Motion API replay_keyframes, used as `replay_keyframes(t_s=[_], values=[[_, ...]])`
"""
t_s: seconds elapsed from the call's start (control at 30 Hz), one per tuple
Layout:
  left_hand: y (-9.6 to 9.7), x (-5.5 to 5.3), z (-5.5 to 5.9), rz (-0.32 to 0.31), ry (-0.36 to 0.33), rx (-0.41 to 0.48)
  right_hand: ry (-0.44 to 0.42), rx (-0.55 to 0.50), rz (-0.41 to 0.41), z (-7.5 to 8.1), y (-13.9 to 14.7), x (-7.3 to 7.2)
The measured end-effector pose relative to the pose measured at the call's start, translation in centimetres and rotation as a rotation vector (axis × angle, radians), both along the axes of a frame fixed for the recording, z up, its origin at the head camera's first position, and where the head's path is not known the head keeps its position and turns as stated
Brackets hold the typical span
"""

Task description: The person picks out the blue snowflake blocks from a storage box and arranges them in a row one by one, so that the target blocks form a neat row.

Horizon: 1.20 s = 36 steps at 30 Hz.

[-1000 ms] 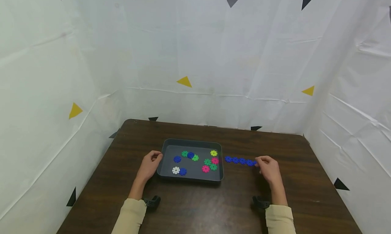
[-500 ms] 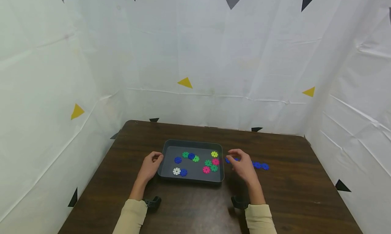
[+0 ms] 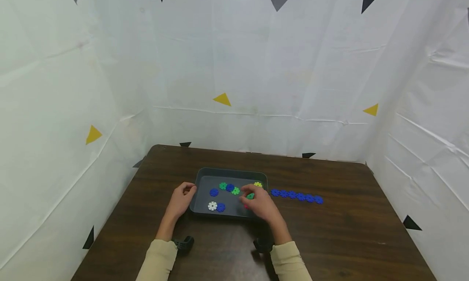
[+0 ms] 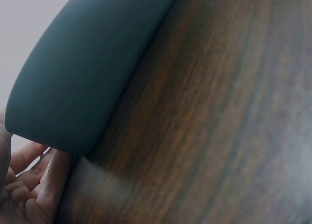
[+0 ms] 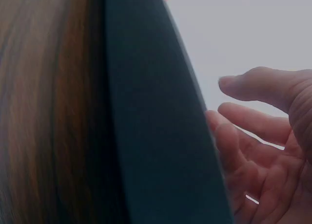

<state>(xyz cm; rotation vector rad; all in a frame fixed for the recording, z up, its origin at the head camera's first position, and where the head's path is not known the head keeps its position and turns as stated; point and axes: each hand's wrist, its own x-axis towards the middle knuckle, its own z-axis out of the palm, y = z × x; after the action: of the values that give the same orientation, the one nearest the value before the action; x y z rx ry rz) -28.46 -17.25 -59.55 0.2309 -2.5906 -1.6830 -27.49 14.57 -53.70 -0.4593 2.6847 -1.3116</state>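
My left hand (image 3: 181, 200) holds the dark grey tray (image 3: 196, 197) at its left rim, thumb by the rim. In the left wrist view, the left fingers (image 4: 48, 185) lie against the tray's end wall. My right hand (image 3: 261, 201) hovers over the tray's right part, thumb and fingers apart with nothing between them. It hides some of the flower-shaped plastic discs there; a green disc (image 3: 250, 196) and a yellow disc (image 3: 258, 184) peek out around it. In the right wrist view, the right hand (image 5: 273, 146) shows beyond the tray wall (image 5: 156, 112), thumb spread from the fingers.
A row of linked blue discs (image 3: 292, 195) lies on the brown table (image 3: 348, 224) to the tray's right. Left in the tray are a white disc (image 3: 212, 206), several blue discs (image 3: 214, 192) and green discs (image 3: 222, 186). White sheeting (image 3: 275, 69) surrounds the table.
My right hand has moved left from the end of the blue row, across it, to over the tray. The row now lies loose on the table. The left hand has stayed at the tray's rim.
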Motion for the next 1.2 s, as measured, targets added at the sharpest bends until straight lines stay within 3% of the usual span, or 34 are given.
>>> replay_keyframes(t_s=[0.23, 0.43, 0.77, 1.2], values=[[0.0, 0.0, -0.1, -0.002, 0.007, 0.008, 0.011, 0.08, 0.132, -0.3, -2.4, 0.0], [0.4, 0.2, -0.1, -0.006, 0.012, 0.009, -0.025, 0.099, 0.182, -0.5, -3.3, 0.0], [0.3, 0.6, -0.1, -0.01, 0.009, 0.021, -0.023, 0.142, 0.217, -1.2, -4.5, 0.3], [0.1, 0.7, 0.0, -0.025, -0.002, 0.033, -0.056, 0.165, 0.162, -1.5, -5.9, 0.5]])
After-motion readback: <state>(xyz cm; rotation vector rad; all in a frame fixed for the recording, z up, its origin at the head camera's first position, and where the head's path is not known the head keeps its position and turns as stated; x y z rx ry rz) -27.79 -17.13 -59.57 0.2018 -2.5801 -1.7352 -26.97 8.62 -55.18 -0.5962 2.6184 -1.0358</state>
